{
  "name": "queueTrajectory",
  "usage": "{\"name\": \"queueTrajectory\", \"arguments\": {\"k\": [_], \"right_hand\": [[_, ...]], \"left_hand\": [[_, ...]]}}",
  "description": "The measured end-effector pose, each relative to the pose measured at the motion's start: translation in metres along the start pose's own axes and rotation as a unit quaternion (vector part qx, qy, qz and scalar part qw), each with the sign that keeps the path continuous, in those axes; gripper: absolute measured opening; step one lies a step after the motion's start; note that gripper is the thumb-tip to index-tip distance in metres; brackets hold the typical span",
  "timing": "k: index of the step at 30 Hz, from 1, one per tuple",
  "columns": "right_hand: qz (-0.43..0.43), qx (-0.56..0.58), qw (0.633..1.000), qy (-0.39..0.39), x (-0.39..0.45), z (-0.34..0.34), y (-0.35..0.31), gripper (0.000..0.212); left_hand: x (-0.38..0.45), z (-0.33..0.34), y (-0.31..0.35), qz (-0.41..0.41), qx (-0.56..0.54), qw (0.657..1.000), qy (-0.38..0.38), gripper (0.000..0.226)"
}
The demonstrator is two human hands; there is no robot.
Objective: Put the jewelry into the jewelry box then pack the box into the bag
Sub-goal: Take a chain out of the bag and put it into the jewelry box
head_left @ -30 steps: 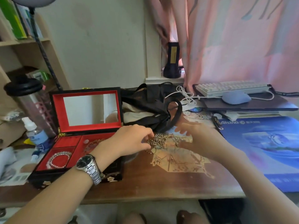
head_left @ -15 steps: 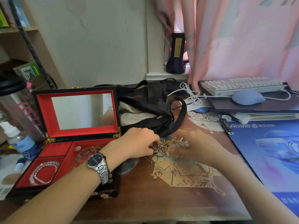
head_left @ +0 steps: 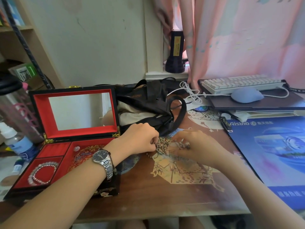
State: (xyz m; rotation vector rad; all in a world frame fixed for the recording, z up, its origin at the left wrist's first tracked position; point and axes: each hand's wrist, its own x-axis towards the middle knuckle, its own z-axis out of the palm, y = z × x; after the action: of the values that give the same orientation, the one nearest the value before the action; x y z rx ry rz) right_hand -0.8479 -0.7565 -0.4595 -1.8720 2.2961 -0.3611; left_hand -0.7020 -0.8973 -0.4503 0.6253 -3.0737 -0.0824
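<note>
A black jewelry box with red lining stands open at the left of the desk, its mirrored lid upright. A pearl bracelet lies in its front left compartment. A tangled metal necklace lies on the desk mat between my hands. My left hand, with a wristwatch, pinches the necklace's left side. My right hand pinches its right end. A black and cream bag lies slumped behind my hands, next to the box.
A keyboard and blue mouse sit on a closed laptop at the back right. A blue printed pad covers the right side. A white cable, a spray bottle and a black flashlight stand around.
The camera has shifted right and closer. Both hands stay on the necklace, fingers working at its chain; the necklace has barely moved on the mat.
</note>
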Motion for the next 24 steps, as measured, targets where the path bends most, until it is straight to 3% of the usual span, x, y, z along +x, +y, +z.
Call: {"name": "queueTrajectory", "arguments": {"k": [8,16,19,22,24], "right_hand": [[0.014,0.043,0.999,0.026,0.001,0.003,-0.005,0.045],[-0.001,0.213,0.977,0.021,0.017,0.012,-0.014,0.069],[-0.010,0.225,0.974,0.023,0.021,0.013,-0.021,0.058],[-0.024,0.235,0.971,0.036,0.025,0.014,-0.029,0.027],[-0.032,0.252,0.966,0.045,0.027,0.014,-0.031,0.018]], "left_hand": [[-0.006,-0.007,-0.004,-0.041,-0.085,0.995,0.038,0.013],[-0.019,-0.047,0.005,-0.019,-0.127,0.984,0.125,0.010],[-0.024,-0.059,0.007,-0.007,-0.152,0.976,0.157,0.009],[-0.028,-0.064,0.004,-0.009,-0.172,0.969,0.179,0.008],[-0.031,-0.065,0.000,-0.017,-0.179,0.966,0.188,0.008]]}}
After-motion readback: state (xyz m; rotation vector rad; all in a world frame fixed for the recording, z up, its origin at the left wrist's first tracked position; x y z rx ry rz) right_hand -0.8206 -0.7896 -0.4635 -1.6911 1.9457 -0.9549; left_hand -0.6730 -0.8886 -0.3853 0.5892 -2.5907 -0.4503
